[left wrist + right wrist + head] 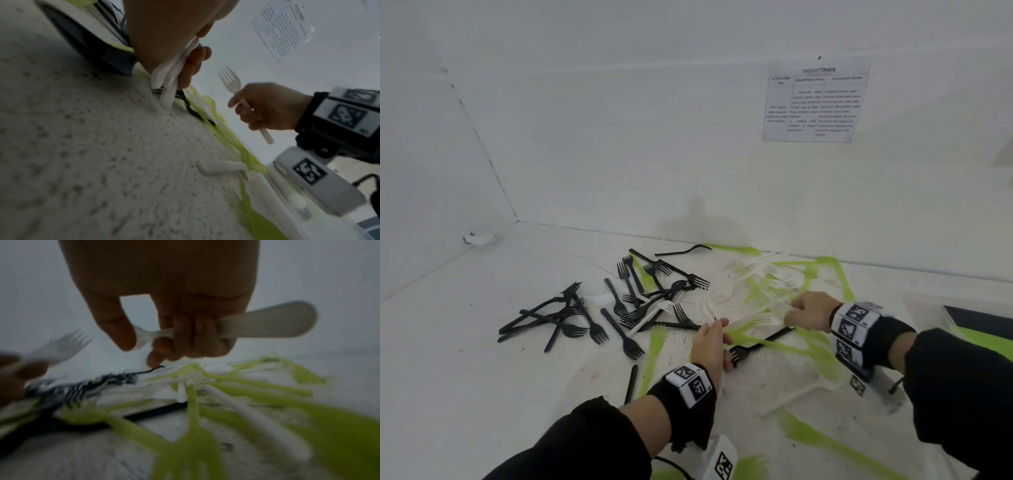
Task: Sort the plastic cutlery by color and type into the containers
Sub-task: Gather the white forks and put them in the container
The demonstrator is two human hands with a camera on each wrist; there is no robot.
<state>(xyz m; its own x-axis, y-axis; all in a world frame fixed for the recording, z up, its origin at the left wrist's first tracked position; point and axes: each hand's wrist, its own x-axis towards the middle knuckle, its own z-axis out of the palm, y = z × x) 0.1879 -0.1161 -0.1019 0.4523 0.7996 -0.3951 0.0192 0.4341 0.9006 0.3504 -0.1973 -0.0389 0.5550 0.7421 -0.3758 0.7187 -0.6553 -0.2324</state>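
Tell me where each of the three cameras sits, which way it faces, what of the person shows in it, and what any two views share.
Head: worn on the head, looking forward and down at the table and black forks; both forearms, left hand, right hand.
Left wrist: low by the table, facing along the left hand gripping white cutlery; right hand beyond.
Right wrist: above green forks, along the right hand.
Shared: both wrist views show the right hand's white fork.
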